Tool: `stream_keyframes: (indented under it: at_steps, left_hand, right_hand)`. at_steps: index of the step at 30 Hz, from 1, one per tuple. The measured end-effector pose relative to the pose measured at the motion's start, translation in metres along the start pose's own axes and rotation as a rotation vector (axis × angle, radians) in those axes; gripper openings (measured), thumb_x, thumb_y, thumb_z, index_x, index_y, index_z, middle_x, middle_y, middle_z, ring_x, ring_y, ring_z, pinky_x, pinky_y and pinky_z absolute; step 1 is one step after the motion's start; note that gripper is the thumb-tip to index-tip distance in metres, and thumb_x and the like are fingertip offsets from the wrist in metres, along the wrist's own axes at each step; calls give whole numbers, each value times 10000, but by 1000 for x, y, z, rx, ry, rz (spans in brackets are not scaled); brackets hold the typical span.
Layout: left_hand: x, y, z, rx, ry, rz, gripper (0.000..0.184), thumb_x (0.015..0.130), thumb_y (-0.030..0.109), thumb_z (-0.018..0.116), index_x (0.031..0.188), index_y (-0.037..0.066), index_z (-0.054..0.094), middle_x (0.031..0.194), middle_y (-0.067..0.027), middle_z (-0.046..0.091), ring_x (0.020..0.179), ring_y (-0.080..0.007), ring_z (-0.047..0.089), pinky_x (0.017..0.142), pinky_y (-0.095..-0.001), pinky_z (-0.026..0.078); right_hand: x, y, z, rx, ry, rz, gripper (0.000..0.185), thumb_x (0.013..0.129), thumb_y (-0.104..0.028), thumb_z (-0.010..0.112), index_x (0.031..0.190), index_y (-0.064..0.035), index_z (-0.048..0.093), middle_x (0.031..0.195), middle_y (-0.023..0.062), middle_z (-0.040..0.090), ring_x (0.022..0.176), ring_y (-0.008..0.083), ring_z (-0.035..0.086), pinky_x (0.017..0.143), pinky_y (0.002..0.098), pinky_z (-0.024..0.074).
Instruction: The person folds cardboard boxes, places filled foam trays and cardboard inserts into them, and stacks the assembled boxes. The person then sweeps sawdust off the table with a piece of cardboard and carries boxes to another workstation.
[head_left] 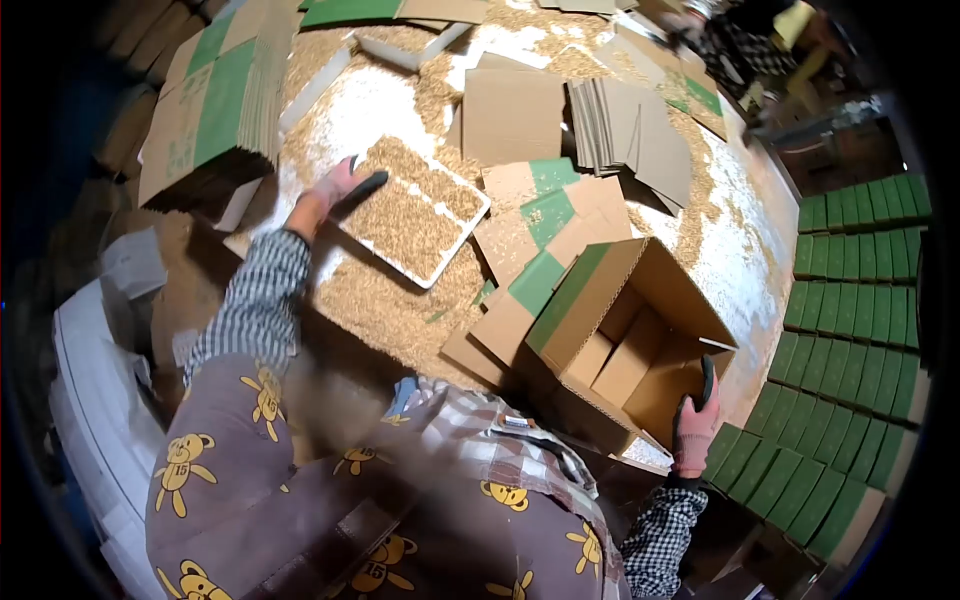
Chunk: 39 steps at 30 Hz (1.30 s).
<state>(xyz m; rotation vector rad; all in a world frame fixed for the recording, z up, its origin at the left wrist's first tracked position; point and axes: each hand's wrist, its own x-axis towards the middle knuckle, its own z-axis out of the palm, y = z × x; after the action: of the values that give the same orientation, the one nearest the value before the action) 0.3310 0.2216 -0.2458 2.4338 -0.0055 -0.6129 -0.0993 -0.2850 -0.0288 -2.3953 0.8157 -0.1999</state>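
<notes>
head camera: a white tray point(460, 247) lies on the work surface point(738, 250), loaded with brown, grain-like bits point(400, 225) in two bands, a pale strip point(440, 208) running between them. right of it and nearer the wearer sits an open cardboard box point(598, 300), its mouth facing up and rightward, with cardboard folds point(632, 358) inside. the tray lies aslant, its slightly longer axis running from upper left to lower right, the strip following that line. the left hand point(338, 186), in a pink glove with dark fingertips, is at the tray's left edge, fingers reaching over the rim; whether they clasp it i cannot tell. the right hand point(695, 428), gloved alike, is at the box's lower right side, one finger stretched upward, thumb apart; its grip is partly hidden, so i cannot tell that either. flattened cardboard pieces point(545, 218) lie between tray and box.
</notes>
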Motion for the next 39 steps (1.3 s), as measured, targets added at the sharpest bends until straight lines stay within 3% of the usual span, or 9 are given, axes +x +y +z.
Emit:
stream_keyframes:
  at_steps: [11, 18, 22, 23, 24, 31, 33, 35, 39]
  left_hand:
    - [-221, 57, -25, -1203, -89, -17, 503, 841, 139, 661, 1312, 54, 508, 1110, -72, 631, 942, -191, 631, 810, -327, 547]
    - [-307, 209, -35, -1561, -661, -39, 441, 910, 211, 582, 1292, 6, 505, 1236, -153, 593, 1098, -265, 602, 948, -420, 512]
    - [-306, 302, 46, -782, -456, 902, 399, 973, 144, 473, 1357, 33, 455, 1328, -100, 530, 1246, -188, 488, 1079, -312, 376]
    - [-296, 323, 67, -1094, -787, 693, 429, 920, 90, 556, 1341, 64, 481, 1339, -104, 525, 1229, -197, 507, 1039, -332, 420]
    - [-278, 338, 90, -576, -423, 1211, 389, 950, 146, 524, 1329, 61, 494, 1300, -95, 550, 1192, -183, 532, 1022, -320, 431]
    - [-241, 366, 114, -311, -480, 1078, 436, 914, 218, 617, 1300, 48, 504, 1135, -63, 616, 983, -131, 602, 837, -255, 518]
    - [-247, 375, 119, -253, -593, 403, 590, 798, 438, 732, 1172, 18, 553, 908, -51, 653, 784, -152, 606, 727, -286, 505]
    - [-268, 382, 130, 517, -165, 673, 449, 804, 377, 672, 1017, -3, 566, 886, -191, 644, 834, -328, 636, 796, -416, 498]
    - [-299, 378, 157, 444, -40, 735, 242, 809, 314, 615, 880, 85, 647, 820, -146, 653, 842, -315, 646, 801, -390, 503]
  right_hand:
    - [14, 69, -5, 148, 24, -20, 690, 699, 113, 401, 1363, -61, 471, 1336, 145, 535, 1268, 258, 475, 1071, 324, 332]
    - [15, 50, 6, 237, -8, 29, 769, 699, 84, 455, 1440, -95, 353, 1368, 196, 461, 1258, 342, 437, 1066, 373, 340]
    - [21, 121, 28, 597, -93, 65, 670, 847, -62, 575, 1458, -81, 299, 1367, 185, 454, 1243, 338, 453, 1053, 376, 378]
    - [14, 136, 20, 651, -172, 10, 622, 882, -113, 541, 1455, -87, 300, 1371, 169, 457, 1251, 325, 447, 1057, 372, 381]
    - [7, 149, 10, 702, -253, -41, 578, 916, -163, 507, 1452, -92, 301, 1375, 154, 460, 1259, 311, 440, 1062, 368, 385]
    - [4, 125, -34, 289, -275, -271, 700, 798, -97, 694, 1400, -10, 346, 1308, 146, 519, 1189, 233, 511, 986, 328, 432]
    - [8, 102, -43, 538, -275, -61, 725, 771, -90, 715, 1395, -1, 360, 1304, 135, 527, 1163, 235, 533, 961, 326, 446]
    - [17, 99, -52, 489, -273, -165, 772, 767, -64, 703, 1431, -7, 315, 1310, 134, 527, 1182, 225, 519, 995, 339, 422]
    - [30, 82, -84, 320, -405, -157, 751, 770, -88, 678, 1427, -11, 322, 1304, 164, 536, 1220, 274, 506, 1032, 350, 389]
